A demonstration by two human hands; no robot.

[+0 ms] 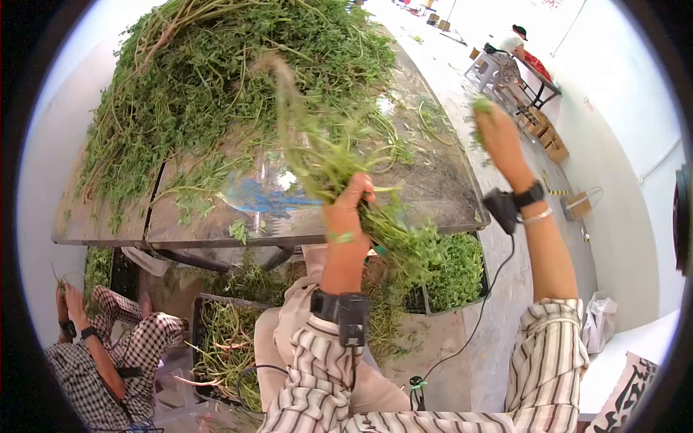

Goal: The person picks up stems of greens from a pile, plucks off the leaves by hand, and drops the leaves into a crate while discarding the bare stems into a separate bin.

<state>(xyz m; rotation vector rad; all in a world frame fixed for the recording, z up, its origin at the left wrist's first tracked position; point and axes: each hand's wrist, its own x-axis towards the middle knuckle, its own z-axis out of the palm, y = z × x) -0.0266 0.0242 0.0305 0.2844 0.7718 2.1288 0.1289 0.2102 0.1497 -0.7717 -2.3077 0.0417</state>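
Note:
My left hand (346,209) is closed around a bunch of leafy green stems (314,162), held over the front edge of the table. The bunch's pale root end points up and away, blurred, and its leafy ends hang down to the right. Out to the right, past the table's edge, my right hand (502,141) is raised with its fingers curled on a small tuft of green sprigs (482,108). Most of that tuft is hidden by the hand. Both wrists carry black strapped devices.
A large heap of the same greens (245,79) covers the far side of the worn table (433,180). Below stand a crate of leaves (455,270) and a crate of stems (224,339). A co-worker (108,361) sits at lower left. A black cable (480,317) hangs beside my right arm.

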